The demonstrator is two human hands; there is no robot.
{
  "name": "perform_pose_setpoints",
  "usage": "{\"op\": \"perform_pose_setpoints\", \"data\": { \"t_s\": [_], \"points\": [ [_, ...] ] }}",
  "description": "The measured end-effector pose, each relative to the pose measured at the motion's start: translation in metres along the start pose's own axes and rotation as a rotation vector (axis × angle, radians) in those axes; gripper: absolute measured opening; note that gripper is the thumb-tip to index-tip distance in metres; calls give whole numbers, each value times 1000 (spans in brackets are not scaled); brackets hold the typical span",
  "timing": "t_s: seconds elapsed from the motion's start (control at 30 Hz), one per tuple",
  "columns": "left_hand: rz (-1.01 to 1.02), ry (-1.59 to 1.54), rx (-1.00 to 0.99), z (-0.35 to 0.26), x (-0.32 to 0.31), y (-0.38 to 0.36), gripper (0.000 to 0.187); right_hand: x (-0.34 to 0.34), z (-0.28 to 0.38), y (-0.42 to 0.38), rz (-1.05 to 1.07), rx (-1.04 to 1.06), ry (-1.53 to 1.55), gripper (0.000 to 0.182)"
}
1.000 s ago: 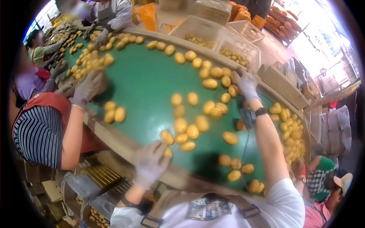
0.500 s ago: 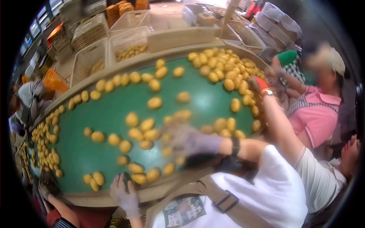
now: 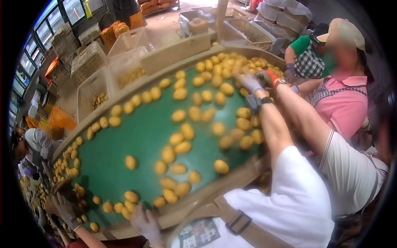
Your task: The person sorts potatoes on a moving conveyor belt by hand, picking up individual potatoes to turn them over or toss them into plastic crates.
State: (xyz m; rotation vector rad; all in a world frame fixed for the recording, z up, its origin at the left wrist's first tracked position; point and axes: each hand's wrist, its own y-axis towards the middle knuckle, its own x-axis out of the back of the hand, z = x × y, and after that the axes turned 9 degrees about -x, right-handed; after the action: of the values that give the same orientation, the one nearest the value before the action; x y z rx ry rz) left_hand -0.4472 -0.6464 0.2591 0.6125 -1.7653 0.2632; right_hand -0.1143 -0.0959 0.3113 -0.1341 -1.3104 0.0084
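Many yellow potatoes (image 3: pixel 168 155) lie on a green sorting table (image 3: pixel 111 165) with a raised wooden rim. My right hand (image 3: pixel 250 84), in a pale glove with a dark watch at the wrist, is stretched out to the potato pile (image 3: pixel 227 66) at the far right. Its fingers are smeared by motion, so I cannot make out whether they hold a potato. My left hand (image 3: pixel 147 226), also gloved, rests at the near rim with its fingers extended. Beside its fingertips lie several potatoes (image 3: pixel 129 205).
A co-worker's hand in an orange-cuffed glove (image 3: pixel 271 78) works close to my right hand. Co-workers in pink (image 3: pixel 345 101) and green stand at the right. Another gloved hand (image 3: pixel 66 208) is at the lower left. Crates (image 3: pixel 96 93) line the far side, some holding potatoes.
My right hand has swung from the table's middle to the far-right pile. Potatoes in the middle have shifted towards the right. My view has turned, and my left hand stays near the rim.
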Motion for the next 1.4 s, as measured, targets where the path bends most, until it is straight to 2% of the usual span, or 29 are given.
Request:
{"op": "perform_pose_setpoints", "data": {
  "t_s": [0.03, 0.1, 0.17, 0.2, 0.23, 0.3, 0.37, 0.4, 0.43, 0.47, 0.53, 0.6, 0.67, 0.73, 0.83, 0.9, 0.93, 0.97, 1.03, 1.07, 1.13, 1.2, 1.27, 1.33, 1.37, 1.4],
  "points": [
    [-4, -33, 11, -2, -1, 4, 39, -7, -2, 5, -3, -14, 10, 72],
    [-4, -93, 34, -6, -1, 9, 38, -36, 3, 0, -33, 154, 108, 67],
    [52, -176, 30, -28, 8, 20, 35, -41, 28, -53, -18, 299, 93, 66],
    [79, -166, 10, -32, 11, 22, 35, -51, 38, -70, 136, 341, 136, 70],
    [103, -152, -13, -34, 13, 21, 36, -82, 32, -81, 137, 596, 156, 68],
    [102, -162, -100, -25, 7, 17, 35, -99, 37, -90, 266, 835, 248, 65],
    [51, -167, -160, -22, 7, 10, 35, -51, 61, -111, 539, 787, 386, 62],
    [6, -168, -181, -21, 4, 0, 35, -33, 68, -100, 488, 585, 522, 53],
    [-36, -170, -205, -23, 5, -5, 35, -28, 66, -63, 271, 576, 509, 49],
    [-29, -184, -168, -25, 7, -7, 36, -39, 57, -12, -34, 547, 406, 48],
    [-20, -210, -95, -29, 10, -8, 37, -36, 48, 33, -174, 196, 232, 62],
    [-72, -238, -220, -20, -2, 9, 37, -43, 81, 5, -43, 258, 144, 67],
    [-120, -322, -302, -31, -18, 32, 39, -79, 116, -32, -42, 530, 21, 75],
    [99, -282, -456, -80, 5, 69, 47, -68, 138, -104, 98, 836, -69, 79],
    [258, -72, -649, -100, 1, 87, 55, -83, 134, -203, 441, 1282, -44, 71],
    [239, 42, -652, -82, -6, 81, 60, -102, 112, -244, 473, 1535, -56, 67],
    [229, 103, -637, -70, -7, 78, 62, -93, 96, -248, 451, 1602, 32, 62],
    [252, 69, -540, -56, -5, 72, 64, -80, 77, -253, 437, 1672, 128, 57],
    [295, 6, -336, -28, 7, 58, 66, -44, 51, -239, 783, 1472, 351, 44],
    [280, 74, -337, -17, 12, 52, 70, -31, 38, -229, 926, 1178, 346, 38],
    [197, 135, -235, -9, 16, 40, 68, 15, 12, -220, 619, 786, 462, 43],
    [94, 186, -205, -27, 24, 39, 63, 14, -6, -207, 152, 813, 161, 54],
    [17, -42, -342, -60, 26, 50, 58, -26, -31, -219, -153, 712, -269, 64],
    [152, -162, -639, -90, 21, 64, 56, -24, -11, -239, 133, 819, -139, 71],
    [172, -193, -648, -93, 14, 62, 56, -22, -4, -247, 276, 858, -81, 74],
    [191, -227, -664, -92, 3, 60, 56, -34, -2, -245, 295, 1027, 43, 73]
  ]
}}
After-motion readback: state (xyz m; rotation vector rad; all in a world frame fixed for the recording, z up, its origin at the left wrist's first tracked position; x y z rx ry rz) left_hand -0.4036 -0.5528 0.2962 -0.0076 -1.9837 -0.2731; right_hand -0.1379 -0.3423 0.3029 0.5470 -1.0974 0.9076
